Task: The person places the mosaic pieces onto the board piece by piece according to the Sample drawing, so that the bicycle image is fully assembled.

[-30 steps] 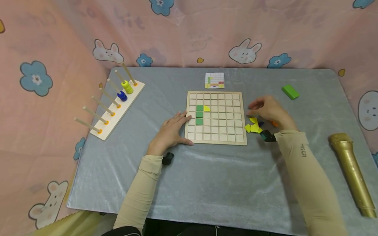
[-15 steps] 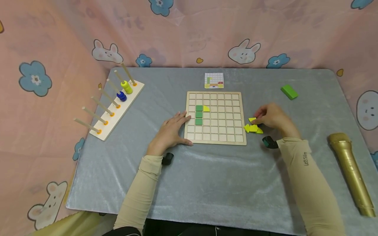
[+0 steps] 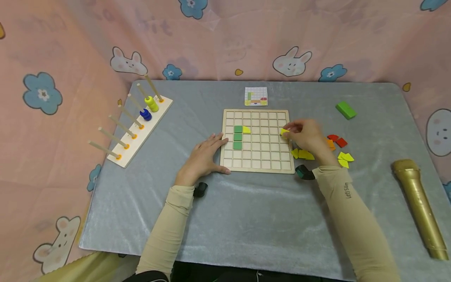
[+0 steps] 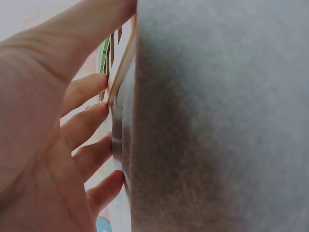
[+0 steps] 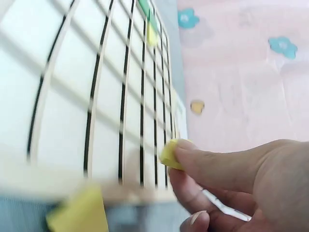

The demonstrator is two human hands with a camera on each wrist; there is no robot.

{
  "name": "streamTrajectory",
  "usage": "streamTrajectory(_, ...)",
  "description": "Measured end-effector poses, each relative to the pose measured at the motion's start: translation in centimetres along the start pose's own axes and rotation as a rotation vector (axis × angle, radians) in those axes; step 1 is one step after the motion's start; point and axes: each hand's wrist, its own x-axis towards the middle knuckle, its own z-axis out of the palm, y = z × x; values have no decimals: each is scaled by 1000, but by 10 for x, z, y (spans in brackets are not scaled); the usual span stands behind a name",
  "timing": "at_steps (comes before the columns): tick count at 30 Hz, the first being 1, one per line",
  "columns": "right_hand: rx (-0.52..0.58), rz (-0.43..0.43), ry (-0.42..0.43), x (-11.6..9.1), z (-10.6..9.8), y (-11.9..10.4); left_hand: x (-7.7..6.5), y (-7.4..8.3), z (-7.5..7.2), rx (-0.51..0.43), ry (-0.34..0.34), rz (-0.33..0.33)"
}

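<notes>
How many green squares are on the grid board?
3, lined up in the board's second column from the left: a top square, a middle square and a bottom square. The right hand covers part of the board's right edge, so any there would be hidden.

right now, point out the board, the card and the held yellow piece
Board [image 3: 256,145]: head view, a bare square near its middle.
Card [image 3: 256,96]: head view, middle of its printed face.
Held yellow piece [image 5: 169,155]: right wrist view, its uncovered part.

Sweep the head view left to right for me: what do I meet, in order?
Wooden peg stand, left hand, wooden grid board, right hand, green block, gold microphone.
</notes>
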Motion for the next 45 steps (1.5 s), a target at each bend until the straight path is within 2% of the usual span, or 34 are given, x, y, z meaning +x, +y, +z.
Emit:
streamTrajectory(9, 41, -156, -69, -3, 34, -27, 1, 0, 1, 7, 2, 1)
streamTrajectory(16, 85, -169, -139, -9, 61, -44, 2, 0, 0, 10, 3, -2)
streamTrajectory(20, 103, -196, -143, -11, 74, -53, 2, 0, 0, 10, 1, -5)
streamTrajectory(28, 140, -267, -174, -17, 93, -69, 2, 0, 0, 14, 2, 5)
streamTrajectory(32, 139, -268, -197, -18, 101, -76, 2, 0, 0, 16, 3, 8)
streamTrajectory(37, 112, -263, -195, -18, 111, -81, 3, 0, 0, 16, 0, 3)
streamTrajectory(45, 82, -307, -142, -15, 124, -82, 3, -1, 0, 11, 8, 8)
